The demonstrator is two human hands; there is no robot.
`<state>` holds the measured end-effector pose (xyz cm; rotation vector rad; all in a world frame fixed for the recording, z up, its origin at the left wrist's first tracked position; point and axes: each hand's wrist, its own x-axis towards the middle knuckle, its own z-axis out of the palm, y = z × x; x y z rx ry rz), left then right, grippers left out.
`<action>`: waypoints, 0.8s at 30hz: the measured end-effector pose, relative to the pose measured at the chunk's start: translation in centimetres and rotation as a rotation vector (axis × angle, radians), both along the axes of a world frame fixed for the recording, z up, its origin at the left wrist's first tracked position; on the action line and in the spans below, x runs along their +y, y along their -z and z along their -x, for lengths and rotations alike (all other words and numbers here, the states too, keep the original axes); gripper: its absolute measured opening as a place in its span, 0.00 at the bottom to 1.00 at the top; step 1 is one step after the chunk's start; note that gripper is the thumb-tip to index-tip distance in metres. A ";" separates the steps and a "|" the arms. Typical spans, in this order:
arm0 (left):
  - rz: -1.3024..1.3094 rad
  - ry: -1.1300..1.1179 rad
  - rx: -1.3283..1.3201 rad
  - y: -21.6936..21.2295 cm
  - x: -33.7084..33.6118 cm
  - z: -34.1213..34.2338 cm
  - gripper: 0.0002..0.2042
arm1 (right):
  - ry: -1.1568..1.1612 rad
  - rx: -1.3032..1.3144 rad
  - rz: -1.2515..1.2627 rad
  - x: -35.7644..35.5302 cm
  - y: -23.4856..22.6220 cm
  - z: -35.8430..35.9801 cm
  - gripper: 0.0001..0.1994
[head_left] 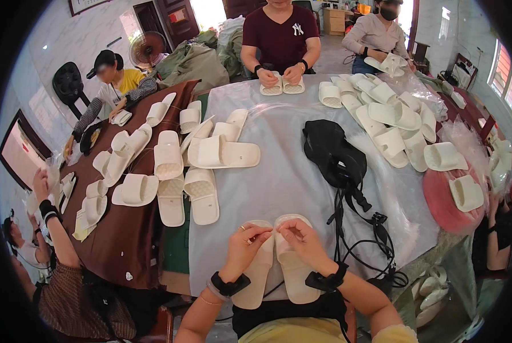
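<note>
Your left hand (245,240) and right hand (302,237) meet at the far end of a pair of cream slippers (276,260) lying side by side, soles up, at the near edge of the counter (290,177). Your left hand's fingers are curled and pinch the toe edge of the left slipper; your right hand's fingers are bunched narrow on the toe of the right one, and the two sets of fingertips nearly touch between the slippers. Each wrist carries a black band.

Far from your hands and to the left, a cluster of cream slippers (210,157) lies on the grey cloth, some upside down. A black bag with straps (336,157) sits right of centre, its cords trailing toward the near right edge. A larger heap of slippers (390,123) fills the far right. Across the counter, a person in a dark red shirt (280,34) presses both hands on another pair (282,87).
</note>
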<state>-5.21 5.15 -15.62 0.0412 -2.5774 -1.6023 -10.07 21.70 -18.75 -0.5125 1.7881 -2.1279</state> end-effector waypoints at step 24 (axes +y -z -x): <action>-0.355 -0.077 -0.032 2.7 0.3 0.1 0.09 | 0.105 0.270 -0.290 0.2 -1.2 0.2 0.05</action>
